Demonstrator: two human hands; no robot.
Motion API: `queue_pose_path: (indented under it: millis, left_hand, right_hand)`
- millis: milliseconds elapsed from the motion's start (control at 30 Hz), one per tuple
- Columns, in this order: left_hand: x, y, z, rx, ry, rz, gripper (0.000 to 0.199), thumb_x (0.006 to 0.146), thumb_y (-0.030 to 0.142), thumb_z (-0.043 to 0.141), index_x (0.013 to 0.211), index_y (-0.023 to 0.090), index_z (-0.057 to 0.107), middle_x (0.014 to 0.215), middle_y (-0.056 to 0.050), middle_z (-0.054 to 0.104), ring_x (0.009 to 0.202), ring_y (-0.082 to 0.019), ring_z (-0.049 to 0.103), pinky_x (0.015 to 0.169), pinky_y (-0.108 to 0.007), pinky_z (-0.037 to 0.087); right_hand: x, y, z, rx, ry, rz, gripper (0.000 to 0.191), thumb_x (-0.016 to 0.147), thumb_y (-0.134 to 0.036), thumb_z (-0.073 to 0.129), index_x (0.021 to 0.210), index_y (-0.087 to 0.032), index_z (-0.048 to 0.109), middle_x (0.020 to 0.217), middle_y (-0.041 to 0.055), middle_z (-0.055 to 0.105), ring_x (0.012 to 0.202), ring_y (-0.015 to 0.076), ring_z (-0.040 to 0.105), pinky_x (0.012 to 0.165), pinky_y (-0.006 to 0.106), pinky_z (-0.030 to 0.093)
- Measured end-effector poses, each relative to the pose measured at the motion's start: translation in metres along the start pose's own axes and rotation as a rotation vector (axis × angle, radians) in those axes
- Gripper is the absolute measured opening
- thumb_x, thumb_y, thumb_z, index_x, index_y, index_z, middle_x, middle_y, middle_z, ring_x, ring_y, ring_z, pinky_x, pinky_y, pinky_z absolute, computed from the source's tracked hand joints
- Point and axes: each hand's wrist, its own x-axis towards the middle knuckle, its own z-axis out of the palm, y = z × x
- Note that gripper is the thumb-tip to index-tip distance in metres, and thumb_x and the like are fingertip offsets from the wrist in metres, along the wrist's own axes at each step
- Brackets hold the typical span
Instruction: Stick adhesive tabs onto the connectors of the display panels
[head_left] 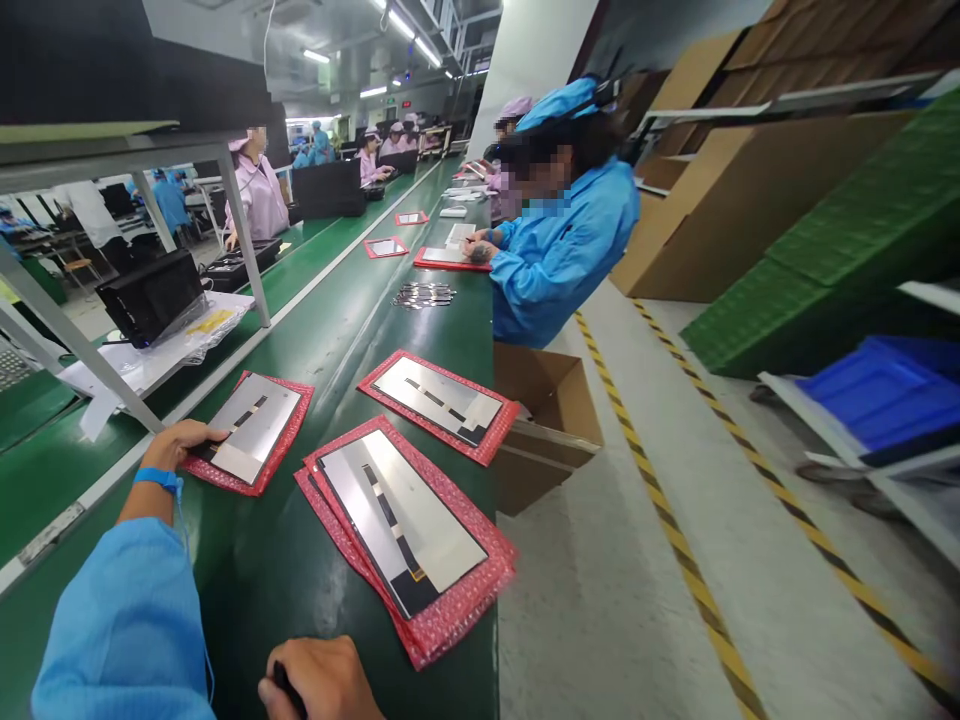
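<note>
My left hand [184,445], with a blue wrist strap [159,478], grips the near left edge of a display panel [253,428] lying on a pink bubble-wrap bag [298,405]. Its thumb presses on top, and the other fingers are mostly hidden. Low in the view, my right hand [322,682] is closed around a small black object [287,688] whose kind I cannot make out. Ahead of that hand lies a larger silver panel [442,490] with a dark flex cable [391,515], on stacked pink bubble wrap [480,600]. Beyond it rests another panel [420,385] on pink wrap.
Thin metallic pieces [424,295] lie farther along the green bench [330,350]. A co-worker in blue [570,240] handles a panel at the right side. An open cardboard box [544,440] stands beside the bench. A white-framed shelf [244,235] rises at left.
</note>
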Motion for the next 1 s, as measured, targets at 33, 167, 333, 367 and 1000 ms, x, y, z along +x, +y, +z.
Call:
queue_pose_path:
  millis: [33, 167, 333, 367, 1000]
  left_hand:
    - [-0.007, 0.001, 0.000, -0.040, -0.013, -0.029, 0.042, 0.103, 0.043, 0.072, 0.135, 0.017, 0.066, 0.134, -0.011, 0.068, 0.114, -0.025, 0.071, 0.097, -0.046, 0.064]
    - [-0.048, 0.006, -0.009, -0.221, 0.034, -0.011, 0.042, 0.104, 0.043, 0.071, 0.137, 0.017, 0.065, 0.134, -0.011, 0.068, 0.114, -0.024, 0.071, 0.096, -0.045, 0.064]
    - [-0.143, -0.018, -0.024, -0.451, 0.212, 0.090, 0.032, 0.104, 0.040, 0.071, 0.125, 0.015, 0.068, 0.118, -0.008, 0.072, 0.098, -0.018, 0.072, 0.084, -0.036, 0.065]
    - [-0.168, -0.031, -0.024, -0.497, 0.261, 0.113, 0.027, 0.104, 0.036, 0.072, 0.120, 0.014, 0.069, 0.112, -0.006, 0.073, 0.092, -0.017, 0.072, 0.080, -0.033, 0.065]
    - [-0.394, -0.284, 0.172, -0.633, 0.113, -0.123, 0.033, 0.105, 0.044, 0.070, 0.122, 0.015, 0.070, 0.115, -0.007, 0.073, 0.097, -0.019, 0.073, 0.086, -0.038, 0.065]
  right_hand:
    - [0.004, -0.002, -0.004, 0.005, -0.003, 0.008, 0.013, 0.092, -0.027, 0.054, 0.081, -0.024, 0.047, 0.058, -0.0054, 0.058, 0.042, 0.0122, 0.054, 0.046, 0.029, 0.031]
    - [0.017, -0.008, -0.019, 0.036, 0.044, 0.073, 0.015, 0.095, -0.024, 0.055, 0.080, -0.023, 0.056, 0.059, -0.0054, 0.057, 0.045, 0.0115, 0.055, 0.050, 0.028, 0.035]
    - [0.026, -0.011, -0.035, 0.159, 0.243, 0.291, 0.021, 0.102, -0.026, 0.058, 0.083, -0.020, 0.067, 0.069, 0.0007, 0.068, 0.058, 0.0142, 0.067, 0.058, 0.025, 0.049]
    - [0.027, -0.011, -0.038, 0.196, 0.289, 0.355, 0.023, 0.103, -0.029, 0.058, 0.084, -0.019, 0.067, 0.072, 0.0026, 0.071, 0.064, 0.0158, 0.071, 0.061, 0.025, 0.053]
    - [0.010, 0.011, -0.062, 0.403, 0.346, 0.714, 0.015, 0.101, -0.019, 0.055, 0.086, -0.023, 0.056, 0.063, -0.0060, 0.067, 0.045, 0.0100, 0.061, 0.042, 0.018, 0.044]
